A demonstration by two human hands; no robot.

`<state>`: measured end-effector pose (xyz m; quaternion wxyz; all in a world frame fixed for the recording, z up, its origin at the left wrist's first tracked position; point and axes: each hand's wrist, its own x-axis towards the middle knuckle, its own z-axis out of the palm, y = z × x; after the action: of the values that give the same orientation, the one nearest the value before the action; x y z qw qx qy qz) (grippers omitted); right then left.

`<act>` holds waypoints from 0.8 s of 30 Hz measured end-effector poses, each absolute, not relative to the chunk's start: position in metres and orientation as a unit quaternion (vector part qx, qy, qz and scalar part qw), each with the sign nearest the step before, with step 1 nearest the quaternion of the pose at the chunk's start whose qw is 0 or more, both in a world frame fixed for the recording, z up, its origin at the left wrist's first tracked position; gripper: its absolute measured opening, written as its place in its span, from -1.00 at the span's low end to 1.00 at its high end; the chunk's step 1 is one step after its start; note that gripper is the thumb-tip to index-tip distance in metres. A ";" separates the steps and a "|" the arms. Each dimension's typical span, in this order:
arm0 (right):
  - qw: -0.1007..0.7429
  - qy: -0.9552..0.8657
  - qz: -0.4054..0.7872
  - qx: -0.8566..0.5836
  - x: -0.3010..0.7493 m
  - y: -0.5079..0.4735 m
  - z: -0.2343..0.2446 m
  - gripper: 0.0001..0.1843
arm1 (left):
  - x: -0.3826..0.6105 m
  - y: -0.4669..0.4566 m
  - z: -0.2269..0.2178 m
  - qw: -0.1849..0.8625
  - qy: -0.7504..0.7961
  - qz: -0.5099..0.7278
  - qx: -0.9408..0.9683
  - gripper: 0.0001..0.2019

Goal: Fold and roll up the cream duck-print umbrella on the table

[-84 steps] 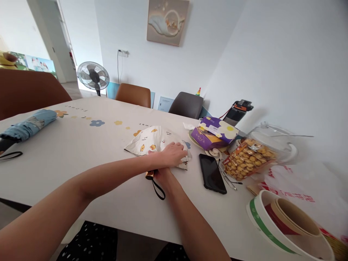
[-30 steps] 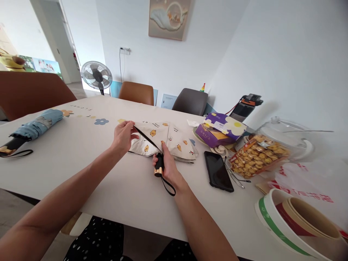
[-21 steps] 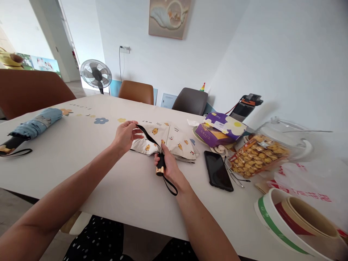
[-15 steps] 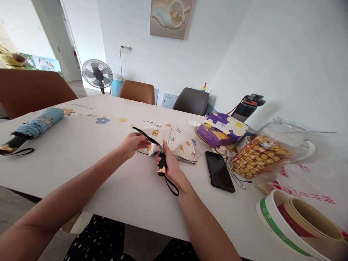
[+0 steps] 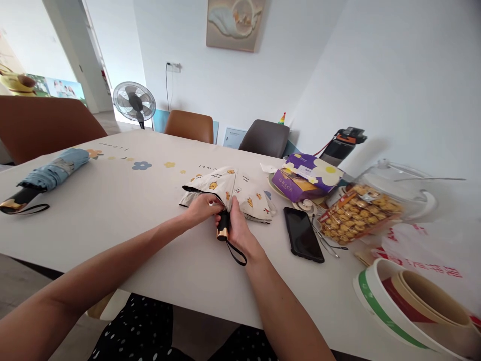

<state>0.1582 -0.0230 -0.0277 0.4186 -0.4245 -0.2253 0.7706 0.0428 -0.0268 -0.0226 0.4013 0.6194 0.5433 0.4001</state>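
Note:
A cream folding umbrella (image 5: pixel 229 189) printed with small yellow chicks lies on the white table (image 5: pixel 112 200), its canopy loose and partly folded. My right hand (image 5: pixel 237 228) is closed round its black handle with the gold end and wrist strap. My left hand (image 5: pixel 199 208) pinches a fold of the canopy right beside the handle, fingers closed on the fabric.
A folded blue umbrella (image 5: pixel 48 175) lies at the table's left edge. To the right are a black phone (image 5: pixel 302 233), a purple box (image 5: pixel 305 182), a glass jar of snacks (image 5: pixel 372 205), a black bottle (image 5: pixel 340 145) and stacked paper bowls (image 5: pixel 413 306). Chairs stand behind the table.
My left hand has brought the canopy fold down from the left to the handle. Earlier it lay flat on the umbrella. My right hand has kept its grip on the handle.

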 end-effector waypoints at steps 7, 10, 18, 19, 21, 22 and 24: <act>0.436 -0.247 0.762 -0.410 0.156 -0.022 -0.033 -0.48 | 0.051 -0.037 -0.017 0.438 0.514 0.427 0.601 -0.95; 0.441 -0.265 0.755 -0.407 0.155 -0.023 -0.034 -0.48 | 0.053 -0.037 -0.016 0.470 0.525 0.427 0.567 -0.88; 0.444 -0.253 0.756 -0.409 0.155 -0.022 -0.033 -0.52 | 0.051 -0.030 -0.015 0.501 0.521 0.448 0.526 -0.72; 0.436 -0.250 0.762 -0.409 0.155 -0.022 -0.032 -0.51 | 0.051 -0.031 -0.014 0.502 0.520 0.446 0.528 -0.72; 0.416 -0.246 0.774 -0.410 0.157 -0.022 -0.031 -0.47 | 0.051 -0.032 -0.011 0.507 0.522 0.435 0.530 -0.73; 0.406 -0.248 0.778 -0.410 0.157 -0.022 -0.030 -0.46 | 0.051 -0.032 -0.010 0.510 0.525 0.431 0.528 -0.73; 0.400 -0.265 0.778 -0.407 0.158 -0.023 -0.029 -0.46 | 0.050 -0.033 -0.009 0.518 0.531 0.432 0.513 -0.74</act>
<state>0.1582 -0.0228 -0.0295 0.3996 -0.4065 -0.2655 0.7775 0.0497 -0.0326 -0.0093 0.5176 0.5130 0.5314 0.4318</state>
